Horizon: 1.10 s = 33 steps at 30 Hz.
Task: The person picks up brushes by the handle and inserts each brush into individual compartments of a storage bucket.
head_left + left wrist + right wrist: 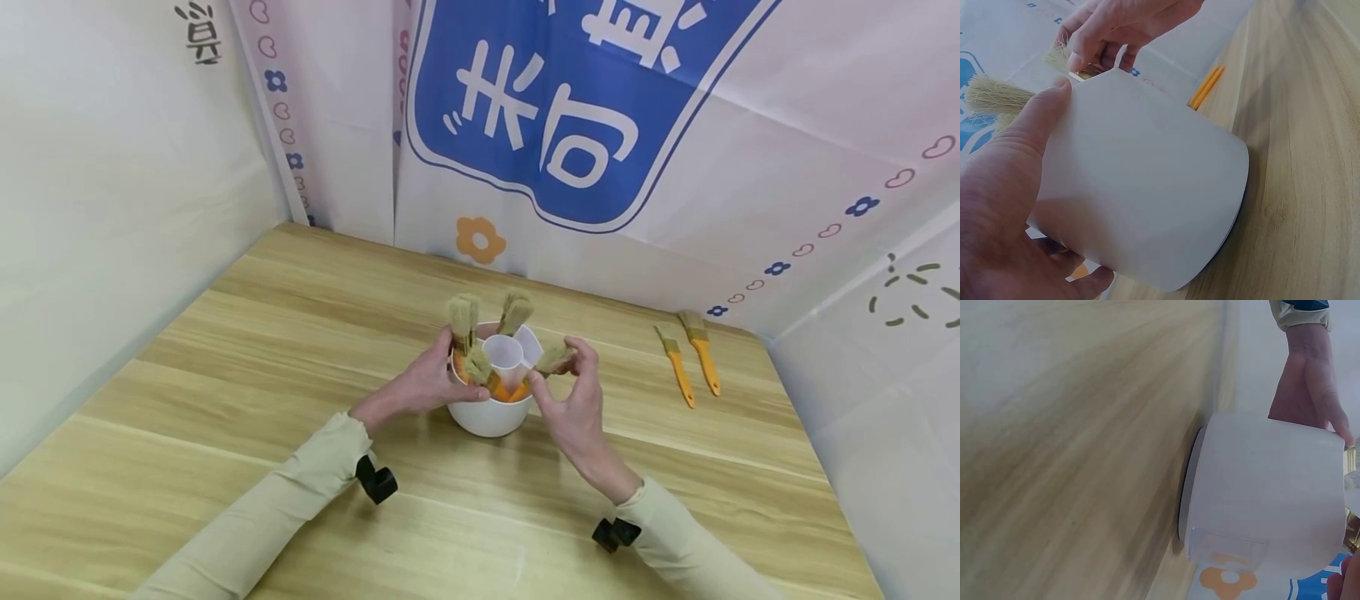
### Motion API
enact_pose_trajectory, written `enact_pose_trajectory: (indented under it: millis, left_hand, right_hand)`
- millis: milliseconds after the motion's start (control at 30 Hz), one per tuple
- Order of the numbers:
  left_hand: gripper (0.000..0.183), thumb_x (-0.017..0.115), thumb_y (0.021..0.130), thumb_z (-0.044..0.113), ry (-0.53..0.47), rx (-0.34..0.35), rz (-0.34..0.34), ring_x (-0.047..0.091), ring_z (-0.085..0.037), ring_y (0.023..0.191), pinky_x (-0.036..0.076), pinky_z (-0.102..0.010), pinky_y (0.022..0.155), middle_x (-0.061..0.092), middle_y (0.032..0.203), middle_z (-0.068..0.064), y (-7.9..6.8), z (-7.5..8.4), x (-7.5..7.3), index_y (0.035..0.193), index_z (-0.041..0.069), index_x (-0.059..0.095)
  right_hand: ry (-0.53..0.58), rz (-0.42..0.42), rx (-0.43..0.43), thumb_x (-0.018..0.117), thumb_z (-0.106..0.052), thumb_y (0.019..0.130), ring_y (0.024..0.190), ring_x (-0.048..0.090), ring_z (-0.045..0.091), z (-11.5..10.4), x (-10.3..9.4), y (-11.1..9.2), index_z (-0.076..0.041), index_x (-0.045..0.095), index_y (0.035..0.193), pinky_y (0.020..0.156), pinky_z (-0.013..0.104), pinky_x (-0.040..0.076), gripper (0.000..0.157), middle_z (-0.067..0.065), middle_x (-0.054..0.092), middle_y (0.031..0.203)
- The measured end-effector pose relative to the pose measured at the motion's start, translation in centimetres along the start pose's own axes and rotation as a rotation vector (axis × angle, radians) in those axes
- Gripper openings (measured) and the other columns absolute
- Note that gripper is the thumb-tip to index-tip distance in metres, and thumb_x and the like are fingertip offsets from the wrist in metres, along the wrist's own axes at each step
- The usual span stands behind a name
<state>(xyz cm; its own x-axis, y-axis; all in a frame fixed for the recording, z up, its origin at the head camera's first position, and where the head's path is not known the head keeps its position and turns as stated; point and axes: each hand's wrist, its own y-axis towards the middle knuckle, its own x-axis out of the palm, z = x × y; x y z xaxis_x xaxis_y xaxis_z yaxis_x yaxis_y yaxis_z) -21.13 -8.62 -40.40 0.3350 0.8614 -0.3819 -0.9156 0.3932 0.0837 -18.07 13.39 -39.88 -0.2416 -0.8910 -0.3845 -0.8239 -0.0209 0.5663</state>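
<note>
A white round pot [489,419] with a small cup [503,353] and dividers inside stands on the wooden table. Several paintbrushes are in it, bristles up, including one at the left [463,317] and one at the back [515,312]. My left hand [423,377] grips the pot's left side, its thumb along the front rim near a short brush [477,365]. At the right rim, my right hand [581,408] pinches a paintbrush [553,357] just below its bristles, the brush leaning outward. In the left wrist view the pot's wall [1141,175] hides most brush handles.
Two paintbrushes with orange handles, a narrower one [678,371] and a wider one [703,354], lie on the table [262,350] at the right. A printed white cloth wall [345,125] rises behind the table, with plain sheets on both sides.
</note>
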Motion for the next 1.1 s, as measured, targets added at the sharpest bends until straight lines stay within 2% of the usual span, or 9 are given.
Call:
enact_pose_trajectory:
  millis: [233, 333, 433, 500, 600, 733, 833, 933, 1100]
  left_hand:
    - [0.096, 0.083, 0.072, 0.023, 0.004, -0.006, 0.005, 0.042, -0.031, 0.130, 0.029, -0.051, 0.113, 0.040, 0.142, -0.017, 0.0, -0.2, 0.0, 0.142, 0.005, 0.018]
    - [0.096, 0.083, 0.072, 0.023, 0.007, -0.019, 0.008, 0.041, -0.031, 0.131, 0.028, -0.050, 0.113, 0.039, 0.141, -0.018, 0.0, -0.2, 0.0, 0.141, 0.005, 0.019]
    - [0.096, 0.083, 0.072, 0.022, -0.002, -0.008, 0.005, 0.041, -0.030, 0.131, 0.028, -0.050, 0.113, 0.039, 0.143, -0.016, 0.1, -0.3, 0.0, 0.142, 0.005, 0.019]
    - [0.095, 0.083, 0.072, 0.022, -0.003, 0.000, 0.005, 0.041, -0.030, 0.131, 0.028, -0.050, 0.113, 0.040, 0.143, -0.015, 0.1, -0.3, 0.0, 0.142, 0.005, 0.019]
    - [0.095, 0.083, 0.072, 0.022, -0.006, 0.004, 0.006, 0.042, -0.030, 0.130, 0.028, -0.050, 0.113, 0.040, 0.143, -0.016, 0.2, -0.4, 0.0, 0.141, 0.005, 0.019]
    - [0.096, 0.083, 0.072, 0.023, -0.002, -0.005, 0.008, 0.041, -0.030, 0.131, 0.028, -0.051, 0.113, 0.039, 0.143, -0.015, 0.1, -0.3, 0.0, 0.142, 0.006, 0.019]
    - [0.097, 0.083, 0.072, 0.024, -0.007, 0.011, 0.000, 0.041, -0.029, 0.132, 0.027, -0.051, 0.114, 0.039, 0.146, -0.013, 0.0, -0.2, 0.0, 0.143, 0.007, 0.019]
    - [0.098, 0.083, 0.072, 0.023, -0.016, 0.034, -0.008, 0.041, -0.028, 0.132, 0.027, -0.051, 0.114, 0.038, 0.147, -0.010, 0.0, -0.3, 0.0, 0.144, 0.007, 0.018]
    - [0.097, 0.083, 0.072, 0.023, -0.015, 0.026, -0.005, 0.041, -0.028, 0.131, 0.027, -0.050, 0.114, 0.038, 0.146, -0.012, 0.1, -0.3, 0.0, 0.143, 0.006, 0.019]
  right_hand:
    - [0.022, 0.032, 0.009, 0.066, -0.011, 0.083, 0.092, 0.051, 0.027, 0.7, -0.6, 0.0, 0.000, 0.039, 0.129, 0.085, 0.030, 0.037, 0.055, 0.017, 0.054, 0.095]
    - [0.035, 0.038, 0.042, 0.058, -0.015, 0.088, 0.093, 0.049, 0.020, 1.5, -1.6, 0.5, -0.001, 0.040, 0.129, 0.085, 0.029, 0.037, 0.048, 0.016, 0.053, 0.097]
    - [-0.004, 0.040, 0.108, 0.046, -0.022, 0.094, 0.085, 0.048, 0.014, 2.6, -2.8, 1.0, -0.004, 0.043, 0.129, 0.076, 0.026, 0.038, 0.039, 0.010, 0.053, 0.095]
    - [-0.052, 0.031, 0.160, 0.040, -0.026, 0.098, 0.078, 0.047, 0.014, 3.6, -3.7, 1.4, -0.005, 0.045, 0.129, 0.068, 0.025, 0.039, 0.038, 0.009, 0.053, 0.093]
    - [-0.151, -0.012, 0.254, 0.038, -0.034, 0.100, 0.075, 0.049, 0.020, 5.6, -5.2, 2.2, -0.006, 0.043, 0.131, 0.063, 0.027, 0.039, 0.042, 0.011, 0.055, 0.093]
    - [-0.257, -0.127, 0.409, 0.043, -0.041, 0.098, 0.091, 0.056, 0.029, 8.5, -7.0, 3.1, -0.007, 0.037, 0.137, 0.073, 0.034, 0.045, 0.052, 0.019, 0.056, 0.104]
    - [-0.330, -0.212, 0.498, 0.044, -0.043, 0.097, 0.101, 0.056, 0.036, 10.2, -8.1, 3.2, -0.005, 0.034, 0.139, 0.079, 0.043, 0.047, 0.057, 0.026, 0.055, 0.112]
    - [-0.396, -0.268, 0.518, 0.044, -0.042, 0.097, 0.100, 0.057, 0.038, 11.4, -8.8, 3.2, -0.001, 0.034, 0.140, 0.077, 0.044, 0.048, 0.059, 0.030, 0.056, 0.113]
    - [-0.462, -0.305, 0.518, 0.045, -0.040, 0.097, 0.077, 0.056, 0.028, 12.3, -9.8, 3.6, 0.001, 0.035, 0.138, 0.062, 0.031, 0.043, 0.059, 0.028, 0.061, 0.099]
